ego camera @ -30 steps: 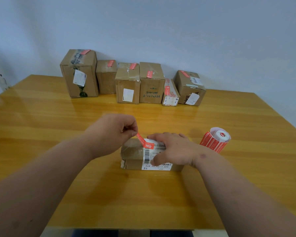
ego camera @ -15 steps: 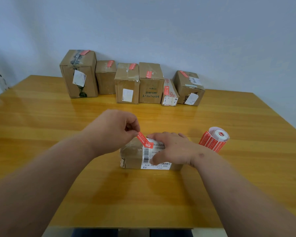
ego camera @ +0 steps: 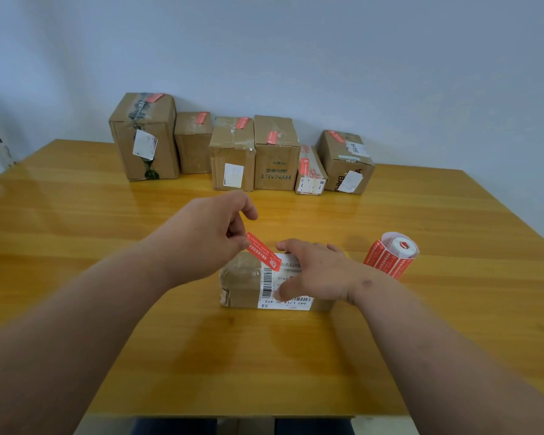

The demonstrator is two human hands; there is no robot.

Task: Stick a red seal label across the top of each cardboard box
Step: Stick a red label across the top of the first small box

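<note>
Six boxes (ego camera: 233,152) sit in a row at the back of the table (ego camera: 76,230), top centre of the frame, against the wall (ego camera: 327,58), and each one has a red label on its top. One more box (ego camera: 242,284) lies flat in the middle of the frame, closer to the camera, with a white barcode sticker wrapped over its top and front.

Left hand (ego camera: 208,233) is pinching the upper left end of a red label (ego camera: 263,251) between thumb and fingertips. That label slants down to the right, and its lower end sits over the top of the near box, right by the barcode sticker. Can't tell if that end is stuck down or just touching.

Right hand (ego camera: 314,271) rests on the right part of the near box, fingers spread and mostly straight over the top, thumb down on the front face. It's pressing on the box, not curled round it.

Label roll (ego camera: 391,254) lies on the table just right of the right hand, centre right of the frame, apart from the box.
</note>
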